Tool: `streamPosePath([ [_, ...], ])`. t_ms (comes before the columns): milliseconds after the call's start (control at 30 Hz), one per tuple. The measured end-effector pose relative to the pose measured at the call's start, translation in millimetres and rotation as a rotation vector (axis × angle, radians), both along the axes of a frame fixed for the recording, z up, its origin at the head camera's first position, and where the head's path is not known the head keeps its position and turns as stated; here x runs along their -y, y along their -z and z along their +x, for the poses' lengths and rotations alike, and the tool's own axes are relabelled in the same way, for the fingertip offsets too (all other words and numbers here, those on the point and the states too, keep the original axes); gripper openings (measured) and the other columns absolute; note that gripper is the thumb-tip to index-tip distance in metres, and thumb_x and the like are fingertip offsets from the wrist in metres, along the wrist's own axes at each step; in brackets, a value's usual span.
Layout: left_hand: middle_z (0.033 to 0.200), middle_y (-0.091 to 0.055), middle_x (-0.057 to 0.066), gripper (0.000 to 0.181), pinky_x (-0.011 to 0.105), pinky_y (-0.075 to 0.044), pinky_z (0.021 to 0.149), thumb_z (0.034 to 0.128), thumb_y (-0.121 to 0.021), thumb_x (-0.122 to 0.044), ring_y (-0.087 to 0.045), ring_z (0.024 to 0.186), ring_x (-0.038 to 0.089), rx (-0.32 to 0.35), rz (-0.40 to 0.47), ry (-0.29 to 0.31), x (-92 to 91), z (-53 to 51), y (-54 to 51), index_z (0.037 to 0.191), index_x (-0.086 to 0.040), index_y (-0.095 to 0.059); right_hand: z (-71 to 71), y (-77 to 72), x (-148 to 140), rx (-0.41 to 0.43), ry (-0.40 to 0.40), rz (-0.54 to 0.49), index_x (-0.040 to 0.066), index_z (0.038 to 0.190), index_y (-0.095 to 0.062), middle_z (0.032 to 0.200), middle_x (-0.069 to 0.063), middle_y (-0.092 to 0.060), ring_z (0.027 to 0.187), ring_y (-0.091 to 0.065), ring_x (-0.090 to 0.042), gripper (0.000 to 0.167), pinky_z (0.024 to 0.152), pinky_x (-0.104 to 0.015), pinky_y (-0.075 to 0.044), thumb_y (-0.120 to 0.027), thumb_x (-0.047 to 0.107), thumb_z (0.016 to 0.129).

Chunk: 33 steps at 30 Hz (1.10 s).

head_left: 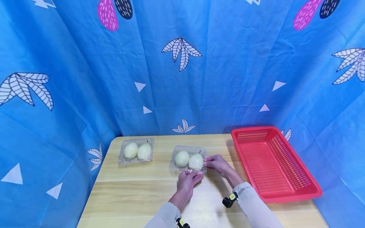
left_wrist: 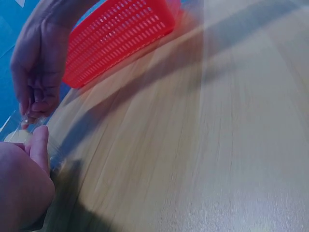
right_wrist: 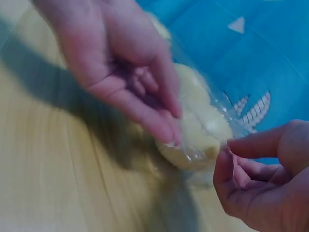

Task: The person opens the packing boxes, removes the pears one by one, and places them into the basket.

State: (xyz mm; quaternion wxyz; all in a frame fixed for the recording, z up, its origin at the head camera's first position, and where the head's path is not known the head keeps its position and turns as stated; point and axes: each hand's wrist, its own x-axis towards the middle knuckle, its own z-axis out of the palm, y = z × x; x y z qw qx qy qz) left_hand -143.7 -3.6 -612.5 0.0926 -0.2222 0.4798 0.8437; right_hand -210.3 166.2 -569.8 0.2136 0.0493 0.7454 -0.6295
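A clear plastic box (head_left: 188, 148) with two pale round fruits (head_left: 182, 158) is at the middle of the table. The left hand (head_left: 186, 184) pinches its near edge, and the right hand (head_left: 219, 165) pinches its right end. In the right wrist view the left hand (right_wrist: 120, 63) has thumb and fingertips on the clear plastic, beside the fruits (right_wrist: 193, 96); the right hand (right_wrist: 270, 179) pinches the plastic's edge. In the left wrist view the left hand (left_wrist: 24, 179) is partly cut off, close to the right hand (left_wrist: 41, 72).
Another clear box (head_left: 136, 142) with two pale fruits stands at the back left of the wooden table (head_left: 128, 196). A red perforated basket (head_left: 265, 167) sits at the right. Blue patterned cloth (head_left: 228, 69) hangs behind and at both sides.
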Motion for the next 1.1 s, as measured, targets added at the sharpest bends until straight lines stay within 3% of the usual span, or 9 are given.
streamPosePath([
  [133, 0.101, -0.070, 0.024, 0.021, 0.042, -0.063, 0.091, 0.0952, -0.066, 0.000, -0.078, 0.092, 0.029, -0.007, 0.002, -0.001, -0.6, -0.8, 0.4, 0.106, 0.004, -0.049, 1.1, -5.0, 5.9, -0.027, -0.028, 0.029, -0.020, 0.113, -0.064, 0.098, -0.021, -0.072, 0.078, -0.065, -0.015, 0.025, 0.084, -0.036, -0.062, -0.064, -0.009, 0.090],
  [267, 0.102, -0.070, 0.025, 0.021, 0.043, -0.063, 0.091, 0.0954, -0.066, 0.000, -0.078, 0.092, 0.030, -0.021, 0.008, 0.000, -0.7, -1.2, 0.0, 0.105, 0.004, -0.048, 0.8, -5.1, 7.0, -0.030, -0.017, 0.039, -0.020, 0.113, -0.064, 0.102, -0.027, -0.072, 0.080, -0.067, -0.016, 0.026, 0.086, -0.040, -0.063, -0.065, -0.009, 0.090],
  [667, 0.102, -0.072, 0.025, 0.018, 0.042, -0.062, 0.094, 0.0977, -0.062, 0.002, -0.078, 0.096, 0.030, -0.012, 0.045, 0.045, 3.1, 0.3, 3.3, 0.110, 0.009, -0.051, -0.8, -3.5, 10.1, -0.022, 0.049, 0.121, -0.017, 0.111, -0.066, 0.105, -0.029, -0.071, 0.081, -0.070, -0.021, 0.025, 0.084, -0.038, -0.064, -0.064, -0.013, 0.087],
  [867, 0.113, -0.071, 0.032, 0.025, 0.045, -0.059, 0.098, 0.0988, -0.061, 0.001, -0.076, 0.107, 0.038, -0.023, 0.074, 0.105, 9.7, 0.4, 6.7, 0.119, 0.012, -0.051, 1.6, -6.0, 11.0, -0.016, 0.051, 0.144, -0.017, 0.111, -0.066, 0.105, -0.029, -0.071, 0.082, -0.070, -0.023, 0.024, 0.089, -0.045, -0.063, -0.063, -0.013, 0.087],
  [1100, 0.123, -0.067, 0.031, 0.039, 0.049, -0.054, 0.107, 0.1047, -0.053, -0.006, -0.065, 0.125, 0.046, -0.046, 0.104, 0.221, 23.0, 3.4, 6.8, 0.135, 0.016, -0.045, 1.9, -5.5, 11.9, -0.022, 0.035, 0.131, -0.018, 0.109, -0.066, 0.103, -0.029, -0.070, 0.079, -0.068, -0.020, 0.023, 0.087, -0.047, -0.063, -0.063, -0.014, 0.086],
])
